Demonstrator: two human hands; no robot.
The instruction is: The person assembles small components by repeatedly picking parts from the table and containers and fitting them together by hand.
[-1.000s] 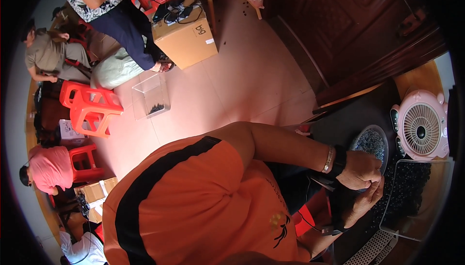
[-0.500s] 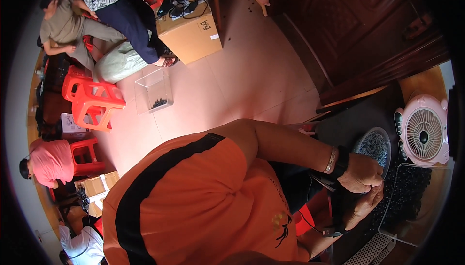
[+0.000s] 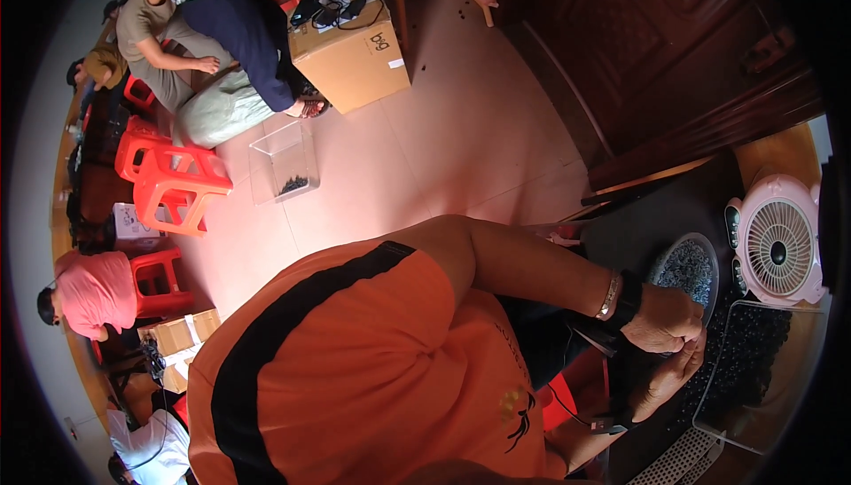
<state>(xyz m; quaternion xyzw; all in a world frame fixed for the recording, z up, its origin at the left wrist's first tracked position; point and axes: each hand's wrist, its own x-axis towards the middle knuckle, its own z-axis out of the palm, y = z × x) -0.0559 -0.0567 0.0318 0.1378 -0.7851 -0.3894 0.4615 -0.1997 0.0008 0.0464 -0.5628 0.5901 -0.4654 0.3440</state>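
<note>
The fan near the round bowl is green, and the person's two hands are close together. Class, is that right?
Not quite: the head view shows that the fan near the round bowl is pink, not green. The left hand and right hand are indeed close together.

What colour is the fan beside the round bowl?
The fan is pale pink, seen in the head view.

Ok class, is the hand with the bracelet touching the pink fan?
Apart: the head view shows the bowl and dark tabletop between the hand and the pink fan.
</note>
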